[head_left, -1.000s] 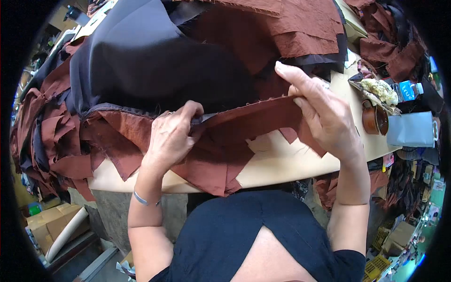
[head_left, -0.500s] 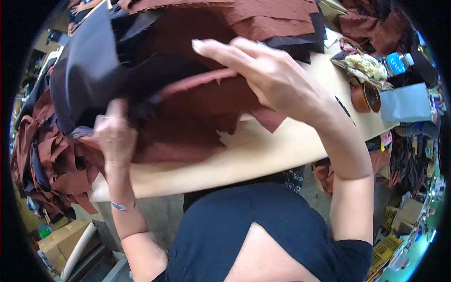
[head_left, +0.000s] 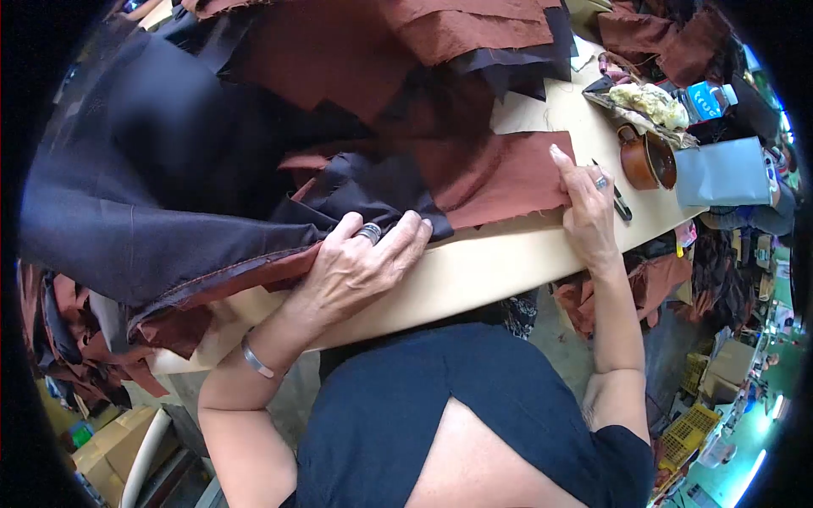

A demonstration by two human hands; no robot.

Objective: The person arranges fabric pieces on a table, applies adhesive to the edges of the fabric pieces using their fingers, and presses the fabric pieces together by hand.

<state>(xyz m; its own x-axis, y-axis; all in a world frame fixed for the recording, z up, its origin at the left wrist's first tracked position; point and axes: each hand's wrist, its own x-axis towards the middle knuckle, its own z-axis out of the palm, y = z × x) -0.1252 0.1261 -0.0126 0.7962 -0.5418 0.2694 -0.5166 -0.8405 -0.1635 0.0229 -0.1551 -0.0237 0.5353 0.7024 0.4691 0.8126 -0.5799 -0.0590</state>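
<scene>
My left hand (head_left: 373, 261) wears a ring, and its bent fingers are closed on the dark fabric (head_left: 356, 188) near the table's front edge. That fabric is bunched at the fingers; a wide dark panel with a stitched seam (head_left: 212, 275) and rust-brown backing spreads to the left. A rust-brown fabric piece (head_left: 508, 182) lies flat between my hands, partly under the dark fabric. At its right end is my right hand (head_left: 589, 207), one finger stretched along the fabric's edge and the others partly bent. The undersides of both hands are hidden.
Stacked rust-brown and dark cloth (head_left: 330, 51) covers the back of the pale table (head_left: 500, 258). A black pen (head_left: 622, 203), brown mug (head_left: 648, 161), water bottle (head_left: 707, 102) and grey-blue box (head_left: 724, 173) are at the right. Scraps (head_left: 85, 330) hang at the left.
The dark fabric has swung down across the left of the table. My left hand has moved right onto it; my right hand has come down to the right end of the brown piece.
</scene>
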